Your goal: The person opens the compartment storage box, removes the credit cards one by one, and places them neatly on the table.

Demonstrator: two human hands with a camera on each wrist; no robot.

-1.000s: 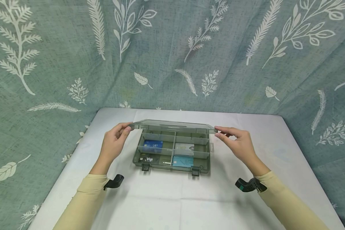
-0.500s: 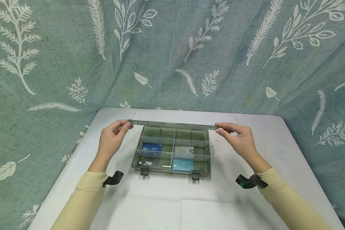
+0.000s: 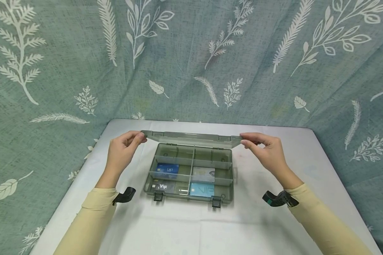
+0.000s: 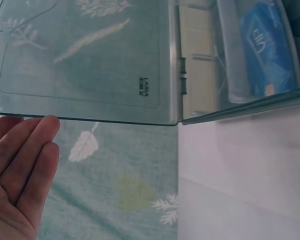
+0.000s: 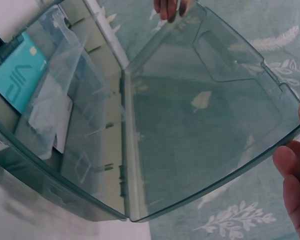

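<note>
Leaf-print cloth bhd wht tbl

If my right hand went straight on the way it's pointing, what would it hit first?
The translucent lid, whose corner your right hand pinches; what lies past it is unclear, since depth is hard to judge.

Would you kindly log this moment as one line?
left hand: holds raised lid | right hand: holds raised lid | box: open | cards: inside
</note>
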